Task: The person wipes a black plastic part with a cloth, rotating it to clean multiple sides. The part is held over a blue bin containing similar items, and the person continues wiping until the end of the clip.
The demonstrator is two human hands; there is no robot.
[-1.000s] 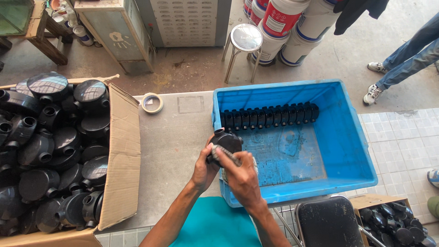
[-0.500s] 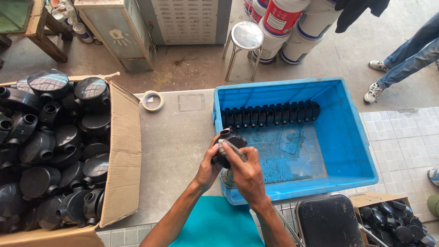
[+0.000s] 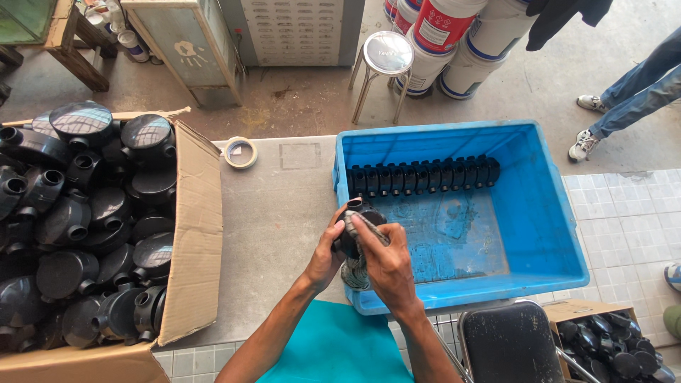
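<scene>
Over the crate [image 3: 553,213], fitting's [image 3: 352,227] socket apparently up.

The floor is bare grey concrete [image 3: 298,106], stained, with pale square tiles [image 3: 624,234] at the right. A round metal stool [image 3: 386,57] stands near stacked white plastic buckets [image 3: 454,42]. A louvred grey metal cabinet [image 3: 298,28] stands behind, in daylight.

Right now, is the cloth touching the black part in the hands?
Touching. The head view shows the right hand pressing the cloth onto the black part, which the left hand grips, with no gap between them.
</scene>
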